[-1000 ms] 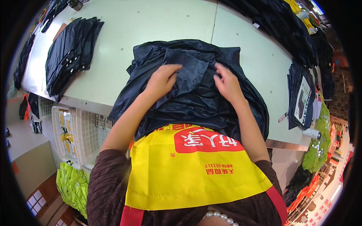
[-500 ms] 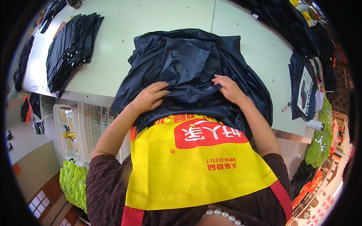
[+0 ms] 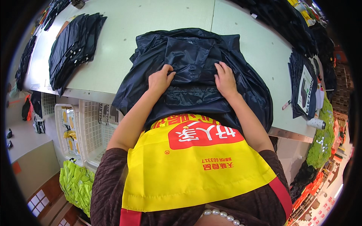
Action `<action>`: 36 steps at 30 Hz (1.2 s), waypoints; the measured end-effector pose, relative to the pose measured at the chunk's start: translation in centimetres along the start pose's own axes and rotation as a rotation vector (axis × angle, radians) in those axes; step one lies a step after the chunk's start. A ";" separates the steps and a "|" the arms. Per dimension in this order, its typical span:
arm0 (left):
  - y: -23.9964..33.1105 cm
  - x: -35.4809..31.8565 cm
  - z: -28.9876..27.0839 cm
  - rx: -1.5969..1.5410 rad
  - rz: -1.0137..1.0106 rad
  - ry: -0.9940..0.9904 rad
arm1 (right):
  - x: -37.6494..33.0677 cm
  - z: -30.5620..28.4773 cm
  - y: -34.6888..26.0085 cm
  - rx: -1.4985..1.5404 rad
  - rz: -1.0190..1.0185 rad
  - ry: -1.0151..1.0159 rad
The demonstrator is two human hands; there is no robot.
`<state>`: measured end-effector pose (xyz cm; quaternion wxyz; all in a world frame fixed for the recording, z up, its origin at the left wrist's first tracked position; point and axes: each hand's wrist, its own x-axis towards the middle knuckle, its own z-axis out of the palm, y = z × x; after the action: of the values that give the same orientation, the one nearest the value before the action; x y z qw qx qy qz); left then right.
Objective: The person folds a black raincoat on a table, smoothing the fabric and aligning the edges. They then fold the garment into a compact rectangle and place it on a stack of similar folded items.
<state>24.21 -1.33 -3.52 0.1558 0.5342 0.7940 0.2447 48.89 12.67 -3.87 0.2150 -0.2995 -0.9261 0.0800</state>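
Observation:
A dark navy, shiny garment (image 3: 194,96) lies spread and wrinkled on the table in front of me, its near edge hanging over toward my apron. Across its middle is a squarish fold or panel (image 3: 192,54) with creases. At the left side of this panel, my left hand (image 3: 160,80) pinches the cloth with thumb and fingers curled in. My right hand (image 3: 226,80) grips the cloth at the panel's right side, fingers bent and pointing away from me. Cloth partly hides the fingertips of both hands.
The pale table (image 3: 124,17) carries a fanned stack of dark pieces (image 3: 75,51) at left and a dark bundle with a printed card (image 3: 304,92) at right. A white roll (image 3: 316,123) sits by the right edge. White plastic crates (image 3: 88,132) stand below left.
Both hands have moved away from me, up the garment to the panel's sides. The cloth between them looks flatter, and a crosswise seam or fold shows nearer to me.

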 end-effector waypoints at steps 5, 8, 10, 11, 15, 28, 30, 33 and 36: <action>-0.9 0.6 -0.2 0.026 0.177 -0.068 | 1.8 -2.4 -6.8 0.060 -0.318 0.002; -1.2 0.6 -0.2 -0.013 0.167 -0.092 | 1.0 1.4 -4.2 0.096 -0.339 -0.122; -0.1 0.3 -0.7 0.098 0.423 0.102 | 1.4 2.3 -3.2 0.159 -0.359 -0.081; 0.8 0.0 -1.1 0.151 0.551 0.196 | 1.5 2.6 -2.8 0.191 -0.365 -0.062; 2.8 0.0 0.4 0.028 0.736 0.085 | 1.7 3.8 -2.8 0.167 -0.321 -0.001; 3.2 3.6 2.2 0.189 0.356 -0.093 | 2.8 2.0 -1.9 0.226 -0.241 -0.078; 4.6 3.3 0.3 0.190 0.620 0.090 | 3.1 2.4 -1.3 0.286 -0.187 -0.099; 3.5 3.3 1.4 0.162 0.722 0.091 | 3.4 2.6 -1.2 0.274 -0.173 -0.090; 2.3 4.7 2.4 0.071 0.621 0.027 | 4.2 -0.2 -3.0 0.096 -0.218 0.028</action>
<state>25.39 4.26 -4.16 0.0443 0.7532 0.6027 0.2598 44.32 12.71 -1.34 0.2494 -0.1876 -0.9452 0.0960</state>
